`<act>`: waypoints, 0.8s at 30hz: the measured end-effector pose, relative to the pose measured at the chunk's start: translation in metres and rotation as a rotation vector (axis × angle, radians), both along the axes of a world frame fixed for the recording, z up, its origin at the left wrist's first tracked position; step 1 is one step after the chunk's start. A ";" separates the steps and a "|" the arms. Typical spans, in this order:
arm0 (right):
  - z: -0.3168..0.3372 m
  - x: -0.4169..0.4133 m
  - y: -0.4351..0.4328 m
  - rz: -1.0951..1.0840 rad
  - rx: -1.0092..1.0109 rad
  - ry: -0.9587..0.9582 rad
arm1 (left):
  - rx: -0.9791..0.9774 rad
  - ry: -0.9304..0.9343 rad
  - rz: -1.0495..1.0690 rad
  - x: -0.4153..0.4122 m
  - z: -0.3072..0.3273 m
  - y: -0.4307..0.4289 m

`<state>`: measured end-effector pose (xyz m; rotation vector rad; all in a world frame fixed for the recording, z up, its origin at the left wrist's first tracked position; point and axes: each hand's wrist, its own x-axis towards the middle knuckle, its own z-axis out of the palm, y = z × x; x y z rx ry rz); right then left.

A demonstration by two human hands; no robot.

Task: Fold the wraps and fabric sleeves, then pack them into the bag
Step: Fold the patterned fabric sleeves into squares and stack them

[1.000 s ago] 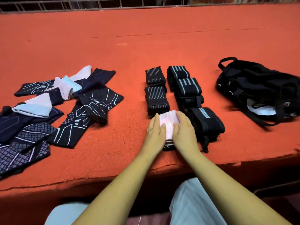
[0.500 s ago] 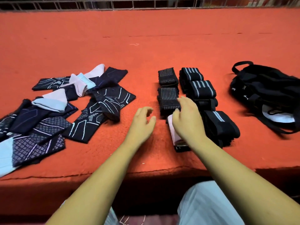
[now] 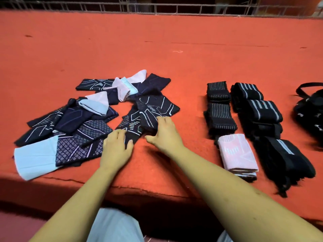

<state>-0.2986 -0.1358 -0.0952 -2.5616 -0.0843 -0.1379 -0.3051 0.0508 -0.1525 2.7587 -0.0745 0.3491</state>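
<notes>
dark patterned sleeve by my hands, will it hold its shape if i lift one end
Probably floppy: the dark patterned sleeve lies thin and flat on the fuzzy red cover. It is likely light and unlikely to roll. It may drag rather than slide on that nap.

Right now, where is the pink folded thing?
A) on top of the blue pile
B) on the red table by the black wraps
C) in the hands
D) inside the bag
B: the pink sleeve lies on the red table beside the black wraps, outside the bag.
</notes>
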 end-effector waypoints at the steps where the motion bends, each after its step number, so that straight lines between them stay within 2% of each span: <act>1: -0.004 0.005 0.007 -0.004 -0.042 -0.033 | 0.012 0.008 -0.003 0.002 -0.001 0.000; 5: -0.018 0.018 0.023 -0.059 -0.165 -0.143 | 0.009 -0.012 -0.020 0.005 -0.004 0.003; 9: -0.025 0.029 0.012 -0.063 -0.067 -0.215 | -0.008 -0.021 -0.025 0.006 -0.005 0.005; 13: -0.011 0.030 -0.001 -0.084 0.291 -0.308 | -0.042 -0.006 -0.029 0.007 -0.005 0.004; 16: 0.018 0.020 -0.010 -0.049 0.588 -0.235 | -0.116 0.002 -0.029 0.007 -0.002 0.005; 18: 0.039 0.009 -0.014 -0.011 0.848 -0.138 | -0.220 0.014 -0.028 0.006 0.001 0.005; 21: 0.062 -0.011 -0.022 0.024 1.299 0.083 | -0.482 0.031 -0.050 0.003 0.006 0.008; 24: 0.067 -0.027 -0.036 -0.005 1.558 0.390 | -0.746 0.129 -0.078 -0.002 0.008 0.011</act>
